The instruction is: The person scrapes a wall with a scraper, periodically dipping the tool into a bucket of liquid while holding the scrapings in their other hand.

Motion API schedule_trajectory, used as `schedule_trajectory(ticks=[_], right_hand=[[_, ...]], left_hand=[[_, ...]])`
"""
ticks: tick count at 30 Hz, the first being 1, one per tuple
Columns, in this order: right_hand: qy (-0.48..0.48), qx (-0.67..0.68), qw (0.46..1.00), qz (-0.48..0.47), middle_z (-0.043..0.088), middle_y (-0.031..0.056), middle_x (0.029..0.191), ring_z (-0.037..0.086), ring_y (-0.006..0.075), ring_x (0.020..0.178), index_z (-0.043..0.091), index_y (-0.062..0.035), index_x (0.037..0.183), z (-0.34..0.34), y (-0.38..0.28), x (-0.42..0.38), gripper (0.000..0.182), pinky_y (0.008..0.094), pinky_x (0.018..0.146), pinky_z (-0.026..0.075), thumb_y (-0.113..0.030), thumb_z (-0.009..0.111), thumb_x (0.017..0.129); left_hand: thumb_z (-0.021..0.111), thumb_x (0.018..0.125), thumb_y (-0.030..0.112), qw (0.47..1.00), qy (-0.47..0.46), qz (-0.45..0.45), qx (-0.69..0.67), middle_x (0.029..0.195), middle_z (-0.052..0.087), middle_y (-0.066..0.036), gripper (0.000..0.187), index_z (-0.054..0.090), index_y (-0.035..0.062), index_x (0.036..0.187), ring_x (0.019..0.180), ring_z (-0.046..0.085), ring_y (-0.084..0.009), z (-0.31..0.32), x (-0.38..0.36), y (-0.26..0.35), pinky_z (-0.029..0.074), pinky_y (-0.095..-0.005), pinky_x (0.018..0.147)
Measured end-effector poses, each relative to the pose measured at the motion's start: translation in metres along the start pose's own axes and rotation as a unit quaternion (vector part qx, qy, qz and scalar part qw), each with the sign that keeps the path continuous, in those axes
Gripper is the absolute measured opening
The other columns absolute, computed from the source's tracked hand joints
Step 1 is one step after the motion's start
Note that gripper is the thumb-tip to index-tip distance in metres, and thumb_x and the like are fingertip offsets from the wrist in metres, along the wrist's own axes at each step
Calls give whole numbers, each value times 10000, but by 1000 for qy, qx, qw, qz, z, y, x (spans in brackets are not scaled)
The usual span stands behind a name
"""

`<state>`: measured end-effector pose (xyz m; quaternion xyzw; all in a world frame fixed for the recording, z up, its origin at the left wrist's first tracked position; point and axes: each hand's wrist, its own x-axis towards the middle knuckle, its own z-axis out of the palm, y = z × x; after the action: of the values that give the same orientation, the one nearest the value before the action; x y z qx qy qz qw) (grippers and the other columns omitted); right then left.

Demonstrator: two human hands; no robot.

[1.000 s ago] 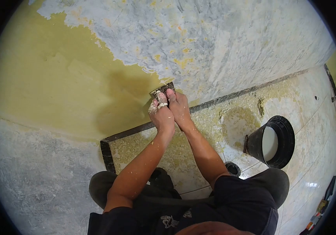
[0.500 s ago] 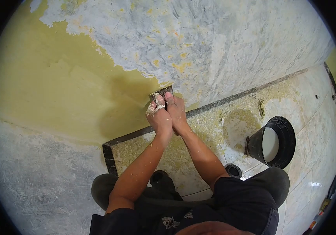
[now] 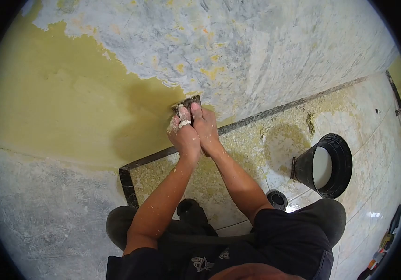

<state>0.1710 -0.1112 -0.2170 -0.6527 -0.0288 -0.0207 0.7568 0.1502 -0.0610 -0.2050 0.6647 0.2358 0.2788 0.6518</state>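
Observation:
Both my hands grip one scraper point(image 3: 192, 100), its wide dark blade set against the wall at the edge of the yellow paint point(image 3: 88, 107). My left hand point(image 3: 184, 135) is closed on it, fingers smeared with pale paint scrapings. Pressed alongside, my right hand point(image 3: 206, 127) is closed on the same tool, thumb toward the blade. The handle is mostly hidden in my hands. Above and to the right, the scraped wall point(image 3: 266, 56) shows grey-white with small yellow patches.
A black bucket point(image 3: 343, 163) with whitish liquid stands on the tiled floor at right. Paint flakes point(image 3: 256, 140) litter the floor along the dark skirting point(image 3: 275, 112). More tools point(image 3: 387, 240) lie at the far right edge. My knees are bent below.
The scraper and both hands appear slightly higher and further left, while the whole view has also shifted a little. Both hands keep their hold.

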Motion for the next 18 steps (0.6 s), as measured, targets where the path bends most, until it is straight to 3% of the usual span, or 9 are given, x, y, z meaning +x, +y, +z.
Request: schedule_trajectory(ticks=[4, 6, 7, 9, 10, 13, 16, 18], right_hand=[[0, 33, 999, 16, 476, 20, 622, 380, 121, 626, 513, 49, 717, 4, 7, 0, 532, 341, 549, 363, -397, 461, 1004], [-3, -2, 1000, -9, 474, 8, 622, 381, 118, 622, 514, 45, 712, 0, 7, 0, 539, 339, 545, 361, -405, 462, 1005], [-2, -3, 1000, -15, 474, 8, 622, 381, 118, 622, 514, 45, 712, 0, 10, 0, 539, 339, 545, 361, -405, 462, 1005], [-1, 35, 999, 6, 463, 19, 605, 379, 120, 617, 512, 46, 702, 2, 17, 5, 540, 349, 543, 360, -399, 461, 1005], [-2, 37, 999, 7, 463, 19, 605, 379, 120, 617, 512, 46, 702, 2, 9, 7, 540, 349, 543, 360, -399, 461, 1005], [2, 31, 999, 31, 468, 39, 604, 388, 124, 624, 533, 54, 724, -1, -7, -2, 528, 354, 555, 373, -388, 461, 1003], [12, -53, 998, -25, 474, 49, 612, 400, 129, 630, 556, 60, 749, -3, 6, 0, 510, 353, 566, 386, -374, 464, 1001], [-4, -24, 999, 26, 548, 246, 647, 470, 318, 588, 579, 85, 790, -6, 22, -4, 470, 445, 621, 411, -320, 449, 989]], left_hand=[[580, 949, 280, 1000, 2, 8, -18, 781, 670, -123, 340, 669, -45, 901, 703, 551, -200, -2, 1, 2, 442, -370, 679], [566, 979, 209, 999, -19, -22, 33, 859, 642, -36, 246, 661, -14, 938, 778, 539, -114, -2, 6, -6, 445, -303, 690], [566, 979, 209, 999, -21, -18, 29, 859, 642, -36, 246, 661, -14, 938, 778, 539, -114, 0, 4, -5, 445, -303, 690], [575, 976, 230, 1000, -1, -9, 14, 850, 644, -45, 262, 660, -15, 934, 771, 542, -122, 3, 1, -5, 446, -307, 690], [561, 957, 309, 997, 18, 46, 62, 794, 681, -157, 374, 669, -43, 889, 712, 579, -241, 5, 2, -2, 444, -390, 684], [559, 959, 308, 999, -5, 33, 20, 783, 681, -149, 372, 672, -37, 879, 705, 576, -240, 2, 3, 7, 443, -390, 677], [565, 959, 298, 1000, -2, 1, 25, 781, 681, -142, 357, 672, -34, 885, 706, 578, -242, 0, 2, -11, 444, -388, 682], [563, 960, 295, 997, 30, -27, 59, 785, 672, -130, 352, 663, -38, 906, 709, 559, -213, 3, -2, -25, 446, -381, 687]])
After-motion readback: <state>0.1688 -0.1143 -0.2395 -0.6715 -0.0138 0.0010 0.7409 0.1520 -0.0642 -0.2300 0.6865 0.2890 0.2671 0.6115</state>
